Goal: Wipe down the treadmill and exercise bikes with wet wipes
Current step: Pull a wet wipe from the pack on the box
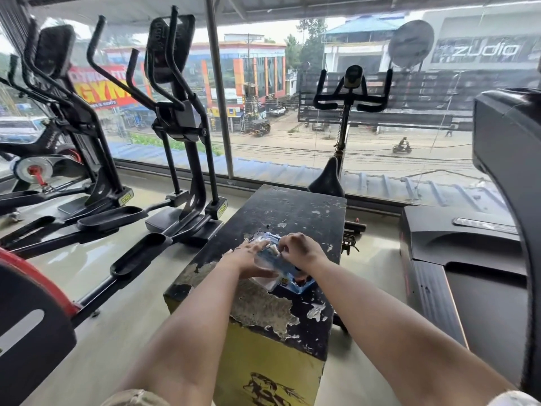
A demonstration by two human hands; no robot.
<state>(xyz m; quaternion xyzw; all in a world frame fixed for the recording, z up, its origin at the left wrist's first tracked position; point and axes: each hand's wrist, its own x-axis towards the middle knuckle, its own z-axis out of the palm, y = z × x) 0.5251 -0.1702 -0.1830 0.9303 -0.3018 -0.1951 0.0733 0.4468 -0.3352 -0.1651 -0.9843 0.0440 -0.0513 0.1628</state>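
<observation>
A blue wet-wipes pack (292, 281) lies on top of a worn black and yellow box (292, 212) in front of me. My left hand (248, 257) lies flat on the pack and holds it down. My right hand (300, 250) has its fingers curled at the pack's opening and pinches something white there. An exercise bike (349, 101) stands behind the box by the window. The treadmill (456, 259) sits at the right, with its dark console upright at the frame's edge.
Two black elliptical trainers (181, 118) stand at the left, their pedals reaching toward the box. A red-rimmed machine part (32, 303) fills the lower left corner. A glass window wall (263, 98) closes the far side. Pale floor runs between the machines.
</observation>
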